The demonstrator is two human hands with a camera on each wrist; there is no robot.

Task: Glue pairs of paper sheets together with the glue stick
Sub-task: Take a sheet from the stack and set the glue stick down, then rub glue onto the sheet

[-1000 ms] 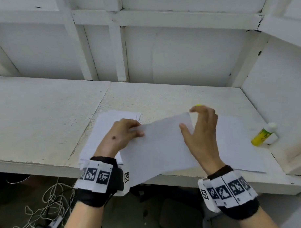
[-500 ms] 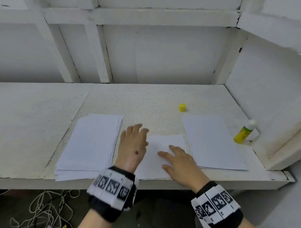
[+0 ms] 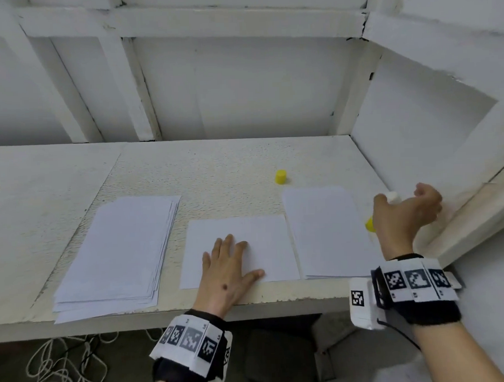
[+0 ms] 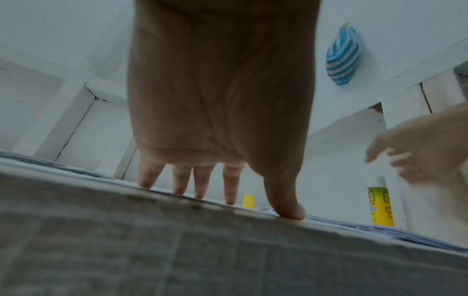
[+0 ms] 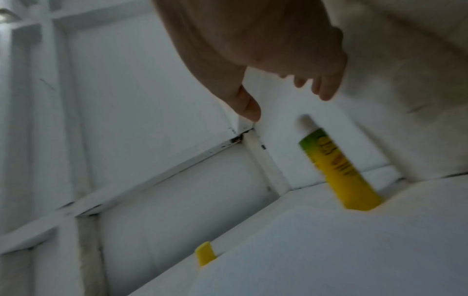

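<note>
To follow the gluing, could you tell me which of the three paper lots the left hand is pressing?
The single middle sheet, under the flat left hand; the left stack and right stack lie untouched.

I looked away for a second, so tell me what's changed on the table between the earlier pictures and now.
The sheet both hands held up a second ago now lies flat between the paper stack and the right pile. The left hand presses it flat. The right hand has left it and reaches over the glue stick, no grip yet. The stacks, glue stick and yellow cap stayed put.
</note>
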